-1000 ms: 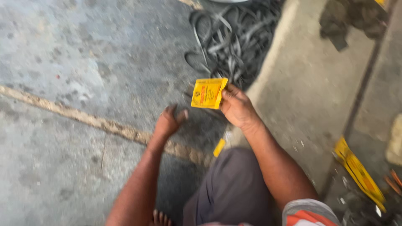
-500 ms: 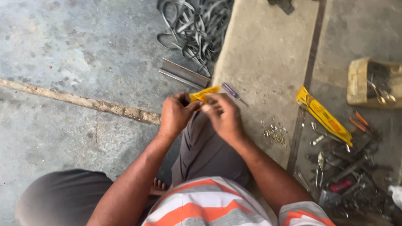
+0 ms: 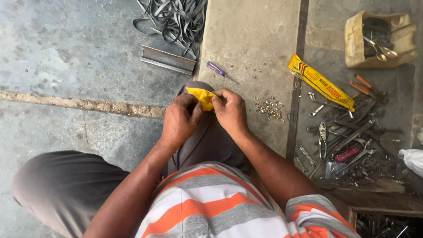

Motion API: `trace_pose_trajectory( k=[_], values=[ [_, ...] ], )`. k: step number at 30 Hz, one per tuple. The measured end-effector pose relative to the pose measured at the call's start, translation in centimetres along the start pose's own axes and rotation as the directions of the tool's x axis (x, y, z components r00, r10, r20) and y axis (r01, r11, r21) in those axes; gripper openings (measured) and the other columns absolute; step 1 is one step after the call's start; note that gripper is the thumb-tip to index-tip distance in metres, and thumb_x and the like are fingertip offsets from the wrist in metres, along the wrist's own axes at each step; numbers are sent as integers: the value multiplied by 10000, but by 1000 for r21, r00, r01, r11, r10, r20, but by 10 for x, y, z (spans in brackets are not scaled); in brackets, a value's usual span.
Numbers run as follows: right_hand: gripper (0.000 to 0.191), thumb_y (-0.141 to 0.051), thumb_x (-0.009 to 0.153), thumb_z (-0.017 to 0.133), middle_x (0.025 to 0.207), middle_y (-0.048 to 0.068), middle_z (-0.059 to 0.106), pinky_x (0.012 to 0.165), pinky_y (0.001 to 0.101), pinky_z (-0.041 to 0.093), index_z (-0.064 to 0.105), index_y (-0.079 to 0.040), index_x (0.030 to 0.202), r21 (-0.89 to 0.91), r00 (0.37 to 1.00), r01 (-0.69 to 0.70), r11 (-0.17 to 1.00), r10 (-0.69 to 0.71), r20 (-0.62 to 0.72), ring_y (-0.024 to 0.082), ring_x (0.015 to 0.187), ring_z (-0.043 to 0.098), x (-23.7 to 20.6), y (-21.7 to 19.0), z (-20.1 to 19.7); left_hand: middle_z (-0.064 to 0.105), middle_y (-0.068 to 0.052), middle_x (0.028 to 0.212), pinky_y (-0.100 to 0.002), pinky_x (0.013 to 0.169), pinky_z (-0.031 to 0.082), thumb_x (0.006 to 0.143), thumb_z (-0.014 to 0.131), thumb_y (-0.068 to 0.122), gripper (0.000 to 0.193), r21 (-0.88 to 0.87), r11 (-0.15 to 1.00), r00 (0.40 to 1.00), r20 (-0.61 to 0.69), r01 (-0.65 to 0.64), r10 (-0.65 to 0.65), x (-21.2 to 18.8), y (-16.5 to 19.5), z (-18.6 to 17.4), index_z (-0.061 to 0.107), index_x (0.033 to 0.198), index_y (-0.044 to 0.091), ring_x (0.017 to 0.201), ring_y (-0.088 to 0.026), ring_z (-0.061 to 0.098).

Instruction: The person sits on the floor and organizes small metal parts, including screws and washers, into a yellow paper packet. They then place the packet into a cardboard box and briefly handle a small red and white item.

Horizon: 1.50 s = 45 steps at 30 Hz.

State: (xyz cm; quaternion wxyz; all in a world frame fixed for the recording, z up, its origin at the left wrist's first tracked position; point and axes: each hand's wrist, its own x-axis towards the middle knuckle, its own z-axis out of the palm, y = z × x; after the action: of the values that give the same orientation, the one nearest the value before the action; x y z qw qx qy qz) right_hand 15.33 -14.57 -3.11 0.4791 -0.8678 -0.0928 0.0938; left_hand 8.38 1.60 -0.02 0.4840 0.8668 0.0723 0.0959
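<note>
— Head view, item one?

— Packet (image 3: 199, 95): small, yellow, crumpled. It sits over the raised knee (image 3: 207, 136), between the two hands.

— Hands?

— Left hand (image 3: 179, 121): fingers curled tight, pinching the packet's left part. Right hand (image 3: 230, 112): thumb and fingers closed on its right edge. Both grip the same packet, knuckles nearly touching.

— Step in hand?

— By my reading, the packet is being worked open at its top edge. I cannot tell whether it is torn yet; the fingers hide that edge.

— What would a further pull call for?

— A firm pinch on both sides, hands drawn apart, and the packet kept level, I would judge, so nothing inside drops onto the slab (image 3: 251, 39).

— Remaining stock?

— Screwdriver (image 3: 220, 70), purple handle, on the slab just beyond the knee. Small fasteners (image 3: 269, 109), loose heap, right of the right hand. Long pack (image 3: 319, 81), yellow, lying aslant. Tools (image 3: 352, 136), a tangled spread of spanners and pliers, far right. Box (image 3: 379, 39), tan, open, more tools inside. Bar (image 3: 167, 59), metal angle, on the floor. Strips (image 3: 174, 17), dark rubber, heaped at the top.
</note>
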Motion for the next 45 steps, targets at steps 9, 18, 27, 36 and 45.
trace_pose_trajectory(
  k=[9, 18, 27, 36, 45],
  values=[
    [167, -68, 888, 710, 981, 138, 783, 779, 348, 596, 756, -47, 1047, -20, 978, 165, 986, -161, 129, 249, 920, 774, -8, -4, -14, 556, -320, 1387, -477, 829, 574, 728, 767, 114, 179, 283, 918, 961, 60, -276, 271, -10, 35, 0, 677, 849, 16, 966, -437, 685],
    [281, -147, 913, 715, 996, 96, 754, 652, 353, 593, 709, -118, 1193, 234, 932, -198, 952, 109, 347, 220, 737, 695, 32, 65, -28, 638, -203, 1319, -459, 832, 583, 856, 705, 123, 192, 213, 977, 979, 197, 17, -60, -1, 5, 11, 713, 1005, 2, 957, -418, 713],
    [429, 37, 886, 564, 1313, 237, 596, 1048, 457, 466, 635, 21, 1309, -678, 921, 197, 708, -371, -120, 408, 1222, 563, 152, 152, -100, 552, -250, 1442, -471, 821, 585, 841, 687, 97, 166, 204, 979, 974, 214, 28, -73, 16, -5, 15, 704, 949, -28, 953, -429, 713],
    [381, 25, 937, 560, 1363, 197, 553, 1078, 442, 462, 622, 24, 1312, -732, 978, 164, 661, -205, 35, 377, 1256, 530, 135, 131, -54, 560, -218, 1442, -427, 837, 593, 850, 696, 83, 167, 139, 986, 973, 201, 91, -118, 18, -5, -2, 710, 959, -43, 990, -366, 727],
    [256, -3, 978, 557, 1355, 128, 632, 1193, 424, 388, 675, -67, 1197, -703, 796, 589, 399, -436, 420, 285, 1341, 535, 165, 117, -13, 631, -174, 1326, -414, 798, 593, 878, 703, 97, 155, 155, 984, 961, 245, 90, -126, 25, 7, -8, 720, 976, -22, 892, -329, 733]
  ],
)
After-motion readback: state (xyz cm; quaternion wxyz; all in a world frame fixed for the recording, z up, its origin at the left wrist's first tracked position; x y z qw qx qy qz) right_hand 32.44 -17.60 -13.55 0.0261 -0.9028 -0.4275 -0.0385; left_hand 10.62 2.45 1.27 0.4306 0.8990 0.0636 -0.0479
